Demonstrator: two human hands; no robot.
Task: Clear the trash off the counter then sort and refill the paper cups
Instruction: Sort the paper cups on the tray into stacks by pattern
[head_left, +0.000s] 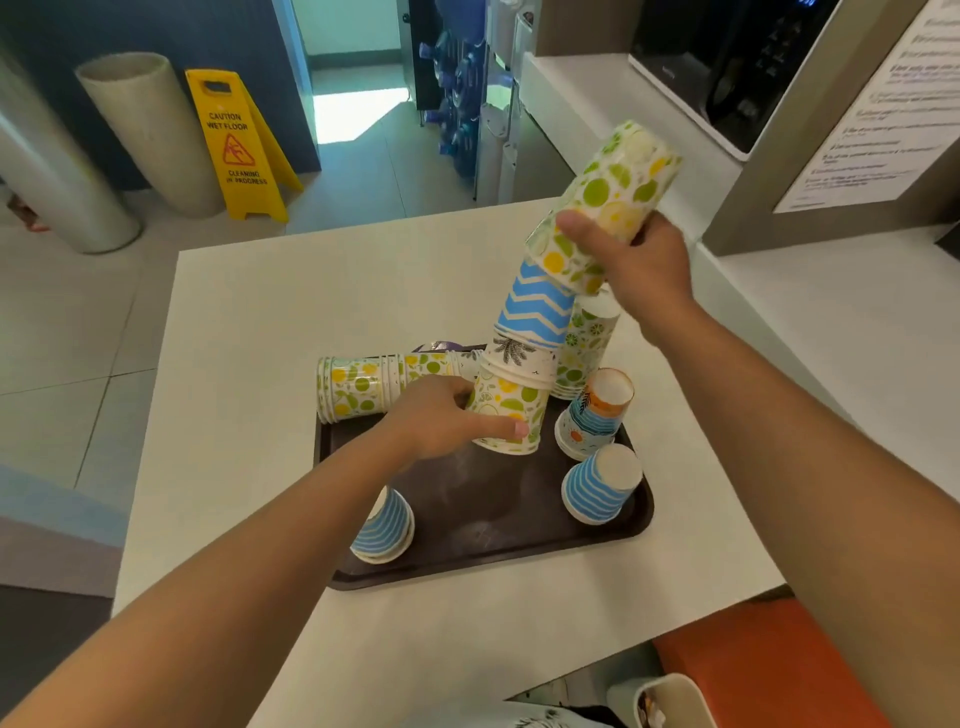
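Many paper cups were not sorted yet: the left hand (441, 415) held the bottom of a tall mixed stack of upside-down paper cups (540, 322) on the dark brown plastic tray (488, 519), the right hand (639, 260) gripped its top, and loose blue striped cups (602, 486) stood below.

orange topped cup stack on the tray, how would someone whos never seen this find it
Start at the dark brown tray on the white counter and go to its right edge. The orange topped cup stack stands upside down there, just behind a blue striped cup. It alone has an orange band and sun print.
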